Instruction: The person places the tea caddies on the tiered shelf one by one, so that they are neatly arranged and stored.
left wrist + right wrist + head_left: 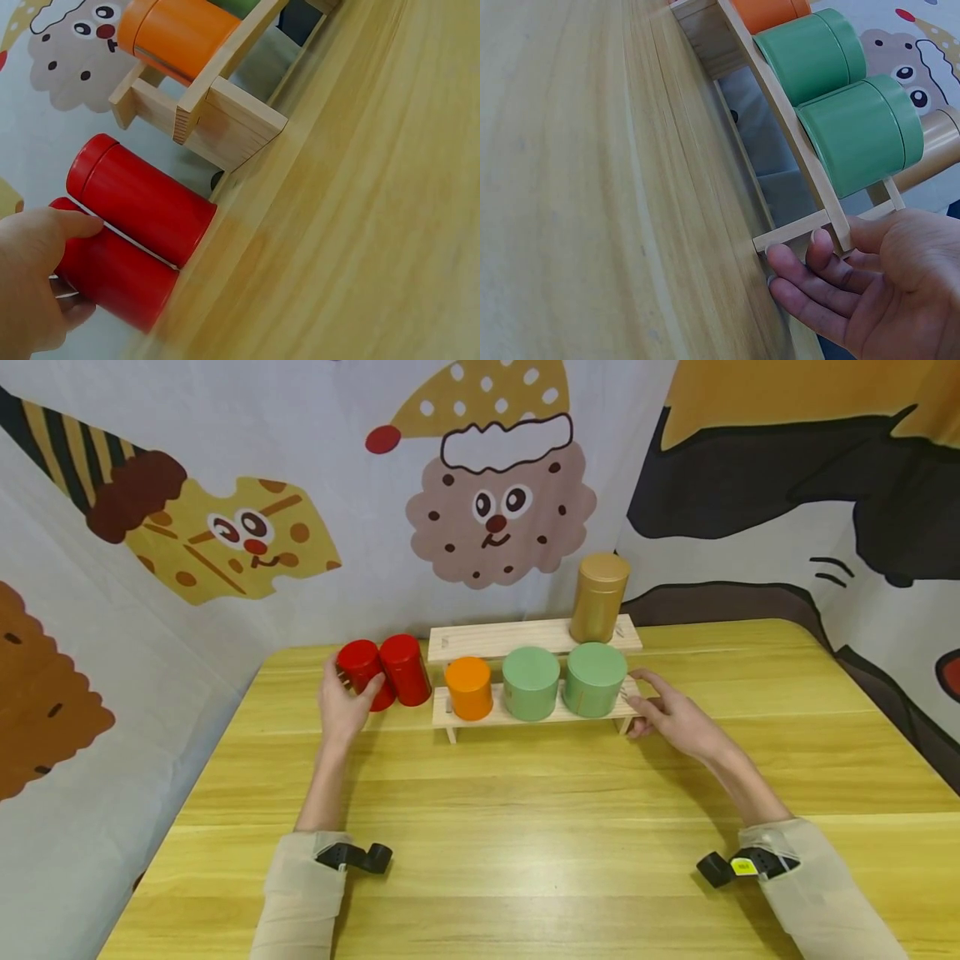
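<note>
My left hand [343, 706] grips the left one of two red canisters, its thumb on the near side. That gripped red canister [120, 277] stands upright on the table, close beside the other red canister [142, 199]. To their right is a two-step wooden shelf [502, 639]. My right hand [678, 718] holds the right end of its lower board, thumb on top and fingertips beside the leg in the right wrist view. On that lower board stand an orange canister [469, 689], a green canister [531, 685] and a second green canister [862, 139].
A gold canister [597, 602] stands at the right end of the upper board. Behind the shelf hangs a printed cloth [300, 443] with cartoon figures, reaching down to the back of the wooden table [525, 827].
</note>
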Available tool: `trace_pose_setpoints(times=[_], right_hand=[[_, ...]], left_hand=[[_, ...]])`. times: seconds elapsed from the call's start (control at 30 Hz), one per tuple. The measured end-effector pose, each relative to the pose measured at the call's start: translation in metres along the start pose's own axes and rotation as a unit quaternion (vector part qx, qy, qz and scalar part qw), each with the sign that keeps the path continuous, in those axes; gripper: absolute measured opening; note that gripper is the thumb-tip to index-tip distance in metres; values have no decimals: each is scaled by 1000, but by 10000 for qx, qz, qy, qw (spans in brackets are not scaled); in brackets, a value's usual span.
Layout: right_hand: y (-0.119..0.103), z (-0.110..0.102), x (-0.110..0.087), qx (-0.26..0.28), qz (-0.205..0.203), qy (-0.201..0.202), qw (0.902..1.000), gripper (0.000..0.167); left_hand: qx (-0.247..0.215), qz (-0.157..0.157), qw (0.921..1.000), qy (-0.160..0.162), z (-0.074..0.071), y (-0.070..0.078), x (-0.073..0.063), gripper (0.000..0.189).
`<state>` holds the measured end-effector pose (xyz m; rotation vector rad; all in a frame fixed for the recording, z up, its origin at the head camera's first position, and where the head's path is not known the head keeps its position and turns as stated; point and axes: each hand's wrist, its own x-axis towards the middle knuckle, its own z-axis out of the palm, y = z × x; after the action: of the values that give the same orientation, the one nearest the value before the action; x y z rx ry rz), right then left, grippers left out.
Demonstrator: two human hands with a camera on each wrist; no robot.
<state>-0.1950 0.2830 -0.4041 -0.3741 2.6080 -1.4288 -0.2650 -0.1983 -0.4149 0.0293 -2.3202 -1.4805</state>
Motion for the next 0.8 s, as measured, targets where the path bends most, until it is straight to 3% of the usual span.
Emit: trace_pose_setpoints(times=[0.3, 0.8], right_hand=[[-1, -1, 0, -12, -8, 28, 10000, 55], [0, -1, 0, 84, 38, -22, 10000, 57]], left_hand=[[-206, -1, 9994, 280, -1, 2, 1, 65], [-289, 816, 9906, 1064, -17, 34, 0, 63]])
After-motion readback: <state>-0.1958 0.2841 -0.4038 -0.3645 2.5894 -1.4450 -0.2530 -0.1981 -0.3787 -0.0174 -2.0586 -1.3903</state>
